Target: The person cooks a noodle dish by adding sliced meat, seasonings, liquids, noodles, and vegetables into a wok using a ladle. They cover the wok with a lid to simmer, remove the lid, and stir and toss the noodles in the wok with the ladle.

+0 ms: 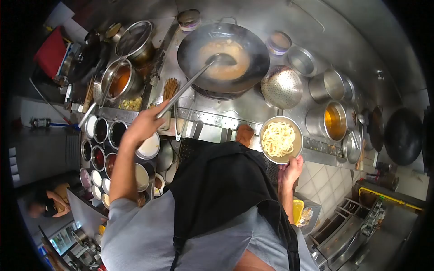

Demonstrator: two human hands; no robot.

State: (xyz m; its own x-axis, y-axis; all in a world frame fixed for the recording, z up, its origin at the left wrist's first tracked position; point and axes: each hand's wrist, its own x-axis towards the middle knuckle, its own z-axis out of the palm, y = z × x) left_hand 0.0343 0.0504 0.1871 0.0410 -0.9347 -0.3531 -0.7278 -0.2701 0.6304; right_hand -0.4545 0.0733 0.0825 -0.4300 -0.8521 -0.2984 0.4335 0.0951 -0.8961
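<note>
A person in a black apron (217, 185) grips a long-handled metal ladle (190, 84) in the left hand (147, 124), fingers wrapped around the end of its shaft, while the right hand (293, 169) is clamped on the near rim of a round metal bowl (296, 145) of thick, pale, glossy noodles (277, 139). The bowl is held up, overlapping in view the near edge of the stainless-steel worktop (217, 110). The ladle's rounded head rests in a cloudy, light-brown liquid (236, 71) pooled in a wide, blackened wok (192, 52) toward the worktop's far edge. Between wok and bowl sits a dome-shaped strainer (281, 86), its shiny metal dotted with holes. Near the worktop's right end, a straight-sided steel pot (318, 123) holds clear amber liquid (335, 119); toward the left end, another pot (107, 74) contains reddish-brown liquid (119, 85). A brush of stiff, straw-coloured bristles (170, 89) stands left of the wok. Round tubs crowd the person's left, one filled with something dark (100, 131), another with something white (149, 147).
</note>
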